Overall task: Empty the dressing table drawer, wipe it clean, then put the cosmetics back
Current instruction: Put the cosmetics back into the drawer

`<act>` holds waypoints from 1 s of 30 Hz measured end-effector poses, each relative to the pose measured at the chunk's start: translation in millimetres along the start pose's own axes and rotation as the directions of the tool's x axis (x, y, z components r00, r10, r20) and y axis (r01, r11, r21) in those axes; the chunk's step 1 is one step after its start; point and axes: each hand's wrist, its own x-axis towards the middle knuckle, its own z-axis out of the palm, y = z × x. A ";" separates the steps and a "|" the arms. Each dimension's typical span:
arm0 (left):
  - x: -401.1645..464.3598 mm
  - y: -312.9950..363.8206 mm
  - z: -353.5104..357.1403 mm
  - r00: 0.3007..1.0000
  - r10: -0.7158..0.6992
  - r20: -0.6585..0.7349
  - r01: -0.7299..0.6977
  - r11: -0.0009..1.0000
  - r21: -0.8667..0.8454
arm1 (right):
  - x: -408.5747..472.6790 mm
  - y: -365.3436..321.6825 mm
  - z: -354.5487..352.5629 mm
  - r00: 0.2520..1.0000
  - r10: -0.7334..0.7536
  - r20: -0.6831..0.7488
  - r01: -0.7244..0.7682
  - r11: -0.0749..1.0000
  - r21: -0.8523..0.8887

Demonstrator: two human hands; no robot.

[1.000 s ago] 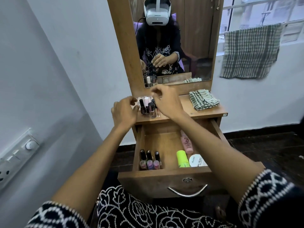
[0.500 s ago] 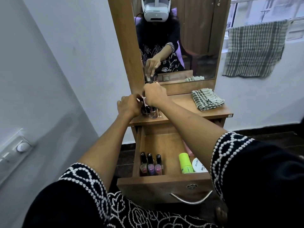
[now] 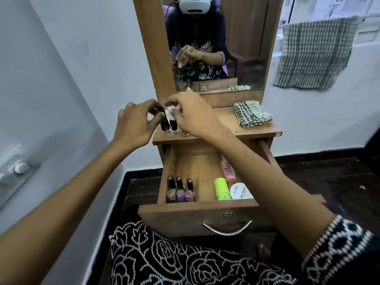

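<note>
A home bedroom or dressing corner. A wooden dressing table with a tall mirror [image 3: 236,48] stands against a white wall, its drawer [image 3: 197,214] pulled open and holding nail polish bottles [image 3: 180,190] and other cosmetics. A checked cloth [image 3: 253,117] lies folded on the bench, a checked towel [image 3: 312,52] hangs by the window on the right, and a switch plate [image 3: 16,167] is on the left wall.

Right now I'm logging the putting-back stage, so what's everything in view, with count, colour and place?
nail polish bottles: three, black caps, drawer front left
green tube: one, drawer right
pink bottle: one, behind the green tube
white jar: one, drawer front right
dark bottles: at least two, tabletop left
folded cloth: one, green check, tabletop right
hanging towel: one, green check, by window
drawer: one, wooden, open
left hand: pinching a dark bottle
right hand: pinching a pale bottle
</note>
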 end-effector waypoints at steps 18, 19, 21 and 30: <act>-84.9 38.6 83.6 0.956 0.050 0.290 -0.073 0.995 0.068 | -114.8 58.0 34.3 0.938 0.291 0.186 -0.311 0.946 0.089; -84.5 39.0 87.2 0.954 0.047 0.296 -0.073 0.994 0.081 | -116.2 58.4 36.5 0.934 0.296 0.197 -0.317 0.945 0.081; -84.7 38.1 92.9 0.951 0.036 0.306 -0.069 0.993 0.095 | -121.2 59.4 40.2 0.925 0.316 0.211 -0.342 0.935 0.098; -89.3 25.0 111.9 0.932 0.021 0.361 -0.074 0.988 0.134 | -125.7 61.4 43.9 0.916 0.321 0.242 -0.356 0.927 0.120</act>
